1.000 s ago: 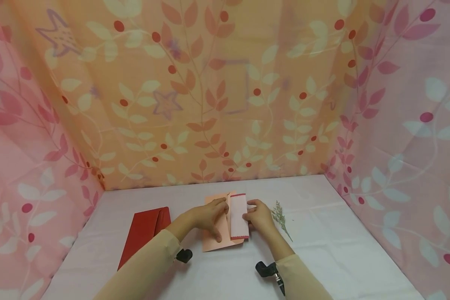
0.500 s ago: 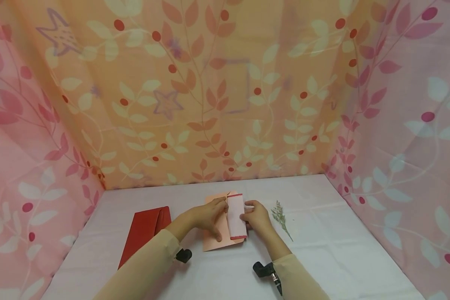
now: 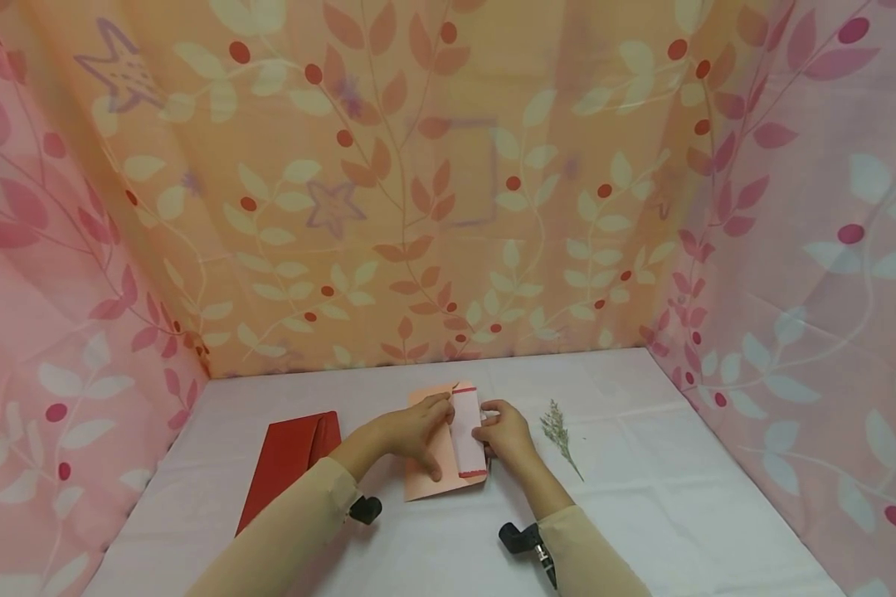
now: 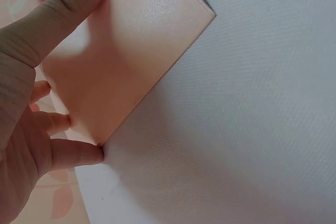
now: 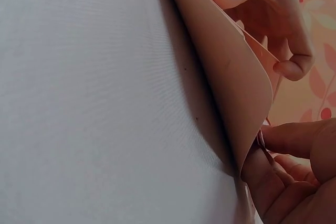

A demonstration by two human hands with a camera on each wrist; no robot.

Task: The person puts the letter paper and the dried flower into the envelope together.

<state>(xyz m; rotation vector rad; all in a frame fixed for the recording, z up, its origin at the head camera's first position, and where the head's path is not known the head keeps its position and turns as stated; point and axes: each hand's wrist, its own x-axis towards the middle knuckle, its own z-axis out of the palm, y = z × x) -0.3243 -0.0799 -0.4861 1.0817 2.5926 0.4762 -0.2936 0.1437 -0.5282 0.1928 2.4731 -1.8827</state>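
A peach envelope (image 3: 448, 484) lies on the white tablecloth. My left hand (image 3: 415, 433) holds it at its left side; in the left wrist view the thumb presses on the envelope's face (image 4: 152, 30) and other fingers sit along its edge. A pale pink card (image 3: 465, 431) with red strips at both ends stands partly in the envelope's right-side opening; how deep is hidden. My right hand (image 3: 508, 433) pinches the card's right edge. In the right wrist view, the envelope's side (image 5: 226, 61) bows up from the cloth, and my right fingers (image 5: 262, 174) are at its rim.
Left of the peach envelope lies a larger red envelope (image 3: 278, 460), partly covered by my left sleeve (image 3: 291, 522). A dried flower sprig (image 3: 557, 433) lies right of my right hand. Leaf-patterned curtains (image 3: 418, 249) enclose the table (image 3: 679, 464) at back and sides.
The right hand has moved left with the card, whose visible strip outside the envelope has narrowed. The left hand and peach envelope have stayed in place.
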